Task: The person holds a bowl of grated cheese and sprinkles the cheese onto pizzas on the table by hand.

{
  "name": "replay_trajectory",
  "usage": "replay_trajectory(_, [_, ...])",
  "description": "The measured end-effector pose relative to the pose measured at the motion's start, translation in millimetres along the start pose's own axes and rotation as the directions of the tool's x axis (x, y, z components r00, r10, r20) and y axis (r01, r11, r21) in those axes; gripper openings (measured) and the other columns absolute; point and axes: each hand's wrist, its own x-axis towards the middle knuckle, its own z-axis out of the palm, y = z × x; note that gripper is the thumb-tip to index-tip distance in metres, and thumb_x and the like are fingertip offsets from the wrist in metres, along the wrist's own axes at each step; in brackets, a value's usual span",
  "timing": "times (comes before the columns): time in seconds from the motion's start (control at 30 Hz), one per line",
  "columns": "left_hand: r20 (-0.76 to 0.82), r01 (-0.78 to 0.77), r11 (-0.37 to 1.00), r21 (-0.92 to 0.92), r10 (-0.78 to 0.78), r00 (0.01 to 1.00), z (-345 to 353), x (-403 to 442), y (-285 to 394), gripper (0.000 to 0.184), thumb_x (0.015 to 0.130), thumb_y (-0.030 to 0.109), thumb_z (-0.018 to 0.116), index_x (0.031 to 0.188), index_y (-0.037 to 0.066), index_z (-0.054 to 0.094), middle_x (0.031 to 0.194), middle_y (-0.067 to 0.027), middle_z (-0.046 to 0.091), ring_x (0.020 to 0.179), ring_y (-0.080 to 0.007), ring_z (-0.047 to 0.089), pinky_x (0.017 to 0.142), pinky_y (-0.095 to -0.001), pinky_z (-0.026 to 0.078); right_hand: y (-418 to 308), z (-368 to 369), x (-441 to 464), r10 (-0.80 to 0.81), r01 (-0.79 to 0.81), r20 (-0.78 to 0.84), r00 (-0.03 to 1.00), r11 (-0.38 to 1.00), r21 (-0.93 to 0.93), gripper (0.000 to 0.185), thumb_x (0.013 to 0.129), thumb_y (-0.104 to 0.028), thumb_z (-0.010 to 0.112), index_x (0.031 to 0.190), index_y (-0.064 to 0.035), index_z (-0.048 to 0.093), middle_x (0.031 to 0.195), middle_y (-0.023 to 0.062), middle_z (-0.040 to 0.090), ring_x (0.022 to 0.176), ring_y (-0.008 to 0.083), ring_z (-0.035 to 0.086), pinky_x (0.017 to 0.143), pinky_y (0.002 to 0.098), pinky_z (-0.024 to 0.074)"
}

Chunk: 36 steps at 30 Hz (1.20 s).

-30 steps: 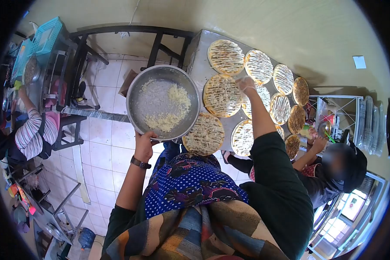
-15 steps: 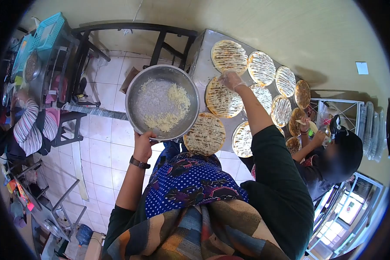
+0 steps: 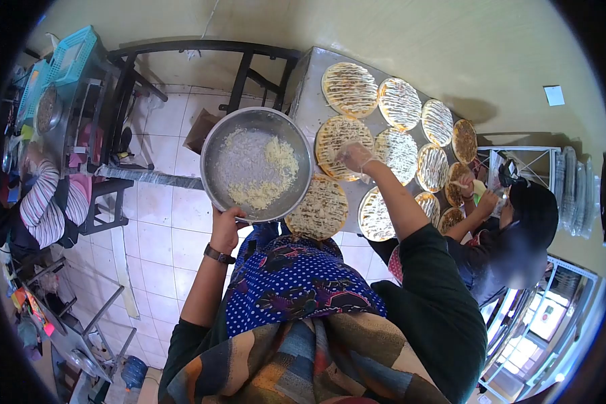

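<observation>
My left hand point(image 3: 225, 227) grips the near rim of a round metal bowl point(image 3: 212, 165), which holds pale yellow shreds point(image 3: 279, 168). Over a striped round flatbread point(image 3: 330, 145) hovers my right hand point(image 3: 357, 159), in a clear glove with the fingers bunched; whether anything is between them is too small to tell. Just below lies another flatbread point(image 3: 316, 209), covered with pale shreds. Several more rounds with white stripes, such as one at the back point(image 3: 349, 89), lie on the metal table point(image 3: 310, 101). The browner rounds at the right point(image 3: 464, 141) show no white stripes.
At the right a co-worker point(image 3: 532, 215) reaches over the table's far end, holding something pale. Another person in striped sleeves point(image 3: 44, 209) works at the left counter, near turquoise baskets point(image 3: 73, 57). A black metal frame point(image 3: 202, 46) stands behind the bowl.
My right hand has moved down from the gap between the upper rounds to over the middle of the left striped one. The bowl has shifted slightly right. The co-worker's hands have moved.
</observation>
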Motion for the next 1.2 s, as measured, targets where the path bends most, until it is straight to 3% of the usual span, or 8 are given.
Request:
replay_trajectory(0.47, [0.041,0.031,0.998,0.053,-0.033,0.999,5,0,-11,0.062,0.066,-0.009,0.046,0.124,0.005,0.029,0.111,-0.0172,0.048,0.091,-0.03,0.057,0.064,-0.0395,0.056,43,39,-30,0.136,-0.18,-0.316,0.939,0.977,-0.115,0.015,0.075,-0.008,0.054,0.085,-0.0074,0.065,0.083,0.0162,0.062,0.08,0.0323,0.06,0.073,0.0394,0.0471])
replay_trajectory(0.6, [0.07,0.01,0.998,0.056,-0.014,0.997,16,2,-16,0.063,0.064,-0.009,0.047,0.123,0.006,0.03,0.11,-0.0167,0.048,0.089,-0.0283,0.057,0.061,-0.0366,0.056,-44,-5,-31,-0.101,0.278,-0.612,0.785,0.939,0.202,0.015,0.077,-0.006,0.05,0.082,-0.0074,0.063,0.083,0.0129,0.062,0.08,0.0306,0.059,0.074,0.0384,0.0472])
replay_trajectory(0.73, [0.102,0.009,0.996,0.087,-0.018,0.995,35,-1,-19,0.063,0.063,-0.01,0.047,0.122,0.007,0.031,0.109,-0.0157,0.049,0.087,-0.0276,0.058,0.058,-0.0348,0.056,-127,1,-28,-0.343,0.356,-0.309,0.887,0.934,-0.018,0.014,0.077,-0.015,0.054,0.084,-0.0064,0.063,0.083,0.0146,0.062,0.084,0.0297,0.06,0.076,0.0366,0.0483])
replay_trajectory(0.8, [0.109,-0.034,0.996,0.083,0.025,0.994,41,-2,-22,0.063,0.063,-0.01,0.047,0.121,0.007,0.031,0.108,-0.0158,0.049,0.084,-0.0273,0.059,0.057,-0.0341,0.056,-154,10,-32,0.022,-0.014,-0.153,0.988,0.998,0.057,0.019,0.075,-0.021,0.056,0.085,-0.0067,0.062,0.085,0.0171,0.062,0.087,0.0309,0.06,0.078,0.0366,0.0481])
replay_trajectory(0.93, [0.112,-0.041,0.998,0.044,0.036,0.993,43,-1,-25,0.063,0.062,-0.011,0.048,0.121,0.007,0.032,0.105,-0.0158,0.051,0.078,-0.0267,0.061,0.055,-0.0321,0.056,-184,38,-36,-0.031,0.033,-0.05,0.998,0.999,0.037,0.021,0.078,-0.019,0.056,0.091,-0.003,0.06,0.088,0.0166,0.061,0.088,0.0309,0.059,0.08,0.0387,0.046])
replay_trajectory(1.0, [0.116,-0.024,1.0,0.007,0.023,0.993,46,-6,-22,0.062,0.063,-0.01,0.048,0.12,0.006,0.032,0.104,-0.0157,0.052,0.077,-0.0265,0.061,0.055,-0.0322,0.056,-179,63,-27,-0.242,0.251,-0.086,0.966,0.824,0.507,0.024,0.071,-0.019,0.062,0.091,-0.0069,0.063,0.09,0.0179,0.063,0.085,0.0304,0.061,0.079,0.0363,0.0477])
replay_trajectory(1.13, [0.166,-0.011,0.999,0.035,0.005,0.986,39,4,-30,0.059,0.064,-0.009,0.048,0.12,0.006,0.034,0.103,-0.0151,0.053,0.078,-0.0261,0.061,0.055,-0.0331,0.056,-162,39,-15,-0.164,0.089,0.069,0.984,0.79,0.606,0.024,0.07,-0.015,0.062,0.093,-0.0069,0.064,0.092,0.0155,0.063,0.086,0.0294,0.061,0.078,0.0356,0.0474])
replay_trajectory(1.2, [0.151,-0.015,0.998,0.057,0.006,0.989,42,4,-25,0.059,0.065,-0.009,0.048,0.12,0.006,0.034,0.105,-0.0151,0.052,0.08,-0.0259,0.06,0.056,-0.0338,0.056,-145,17,-18,-0.235,0.27,-0.137,0.962,0.774,0.573,0.025,0.073,-0.015,0.062,0.097,-0.0091,0.065,0.092,0.0096,0.065,0.084,0.025,0.061,0.076,0.033,0.0473])
